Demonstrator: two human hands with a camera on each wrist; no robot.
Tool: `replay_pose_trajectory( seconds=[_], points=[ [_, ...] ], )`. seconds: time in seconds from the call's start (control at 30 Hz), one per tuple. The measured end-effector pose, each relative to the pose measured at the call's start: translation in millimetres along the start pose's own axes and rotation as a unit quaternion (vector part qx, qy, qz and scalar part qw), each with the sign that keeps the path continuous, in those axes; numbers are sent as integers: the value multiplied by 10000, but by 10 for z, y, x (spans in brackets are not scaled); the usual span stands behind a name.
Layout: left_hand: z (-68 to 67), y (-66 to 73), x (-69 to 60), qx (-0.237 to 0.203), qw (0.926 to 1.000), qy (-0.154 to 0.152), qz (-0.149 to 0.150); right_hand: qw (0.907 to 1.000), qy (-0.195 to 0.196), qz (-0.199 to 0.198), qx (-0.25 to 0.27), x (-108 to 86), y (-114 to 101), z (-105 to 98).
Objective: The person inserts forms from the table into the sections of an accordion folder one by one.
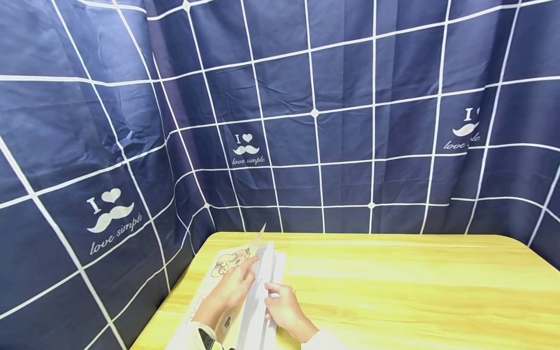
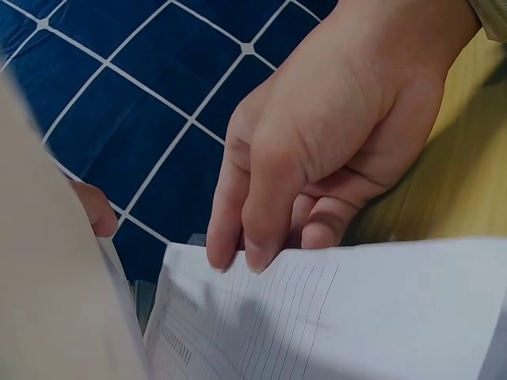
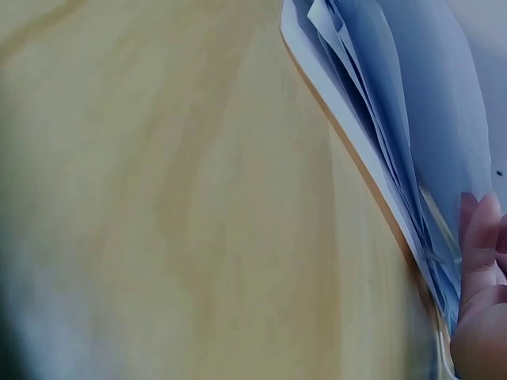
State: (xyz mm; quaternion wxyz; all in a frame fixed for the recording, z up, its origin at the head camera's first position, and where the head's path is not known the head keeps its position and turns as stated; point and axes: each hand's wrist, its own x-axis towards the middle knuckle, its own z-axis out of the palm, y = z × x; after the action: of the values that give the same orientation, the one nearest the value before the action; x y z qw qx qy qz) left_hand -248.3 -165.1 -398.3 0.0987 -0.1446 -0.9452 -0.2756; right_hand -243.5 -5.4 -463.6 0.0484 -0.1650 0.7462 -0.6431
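Note:
At the near left of the table, in the head view, lies a notebook point(image 1: 234, 260) with a cartoon drawn on its cover. My left hand point(image 1: 229, 291) lies over the raised cover and holds it near its free edge. Close by on the right, my right hand point(image 1: 286, 308) pinches the white pages point(image 1: 255, 301). In the left wrist view, fingertips meet the top edge of a page with printed lines point(image 2: 293, 309); the cover point(image 2: 47, 237) blurs at the left. Bent pages point(image 3: 380, 103) fan apart in the right wrist view, with fingers point(image 3: 479, 245) against them.
The wooden table point(image 1: 393, 282) extends to the right of the notebook. Dark blue cloth point(image 1: 341, 146) with white grid lines hangs behind and at the left. A dark watch point(image 1: 205, 338) sits at the left wrist.

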Motion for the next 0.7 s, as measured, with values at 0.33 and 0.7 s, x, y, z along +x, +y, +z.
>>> replay_pose_trajectory(
  seconds=[0.33,0.7],
  points=[
    [64,18,26,-65,9999,-31,82,9998,71,55,-166,-7,-24,16],
    [144,-33,25,5,9992,-362,140,9997,-86,226,-35,-24,18,-101]
  ],
)
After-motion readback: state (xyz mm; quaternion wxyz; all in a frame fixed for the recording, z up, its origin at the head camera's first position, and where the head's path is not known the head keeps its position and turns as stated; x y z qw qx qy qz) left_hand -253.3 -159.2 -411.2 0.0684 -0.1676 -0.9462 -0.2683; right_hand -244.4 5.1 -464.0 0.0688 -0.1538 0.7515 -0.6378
